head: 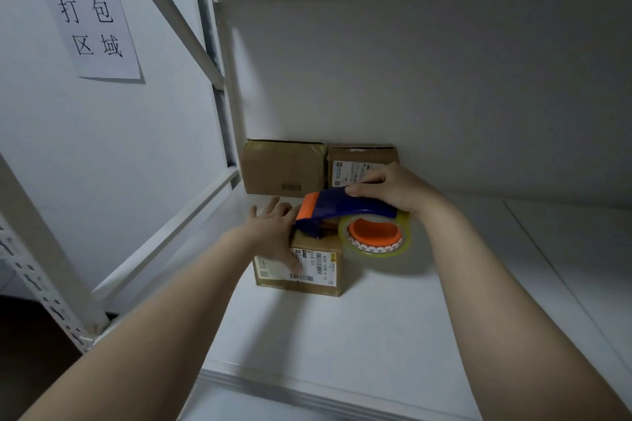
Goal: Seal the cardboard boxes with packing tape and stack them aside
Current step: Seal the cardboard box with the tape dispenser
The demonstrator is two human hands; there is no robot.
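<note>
A small cardboard box (318,275) with a white shipping label lies on the white shelf (376,335). My left hand (273,229) rests on its left top edge, fingers spread and thumb down over the label. My right hand (393,188) grips the blue handle of a tape dispenser (338,207) with an orange blade guard. The dispenser's front end sits on the box top. Its clear tape roll (376,237) on an orange hub hangs off the box's right side.
Two more cardboard boxes stand against the back wall, a plain box (282,167) and a labelled box (355,164). White rack posts (51,267) and a rail run along the left. A paper sign (89,10) hangs on the left wall. An upper shelf is overhead.
</note>
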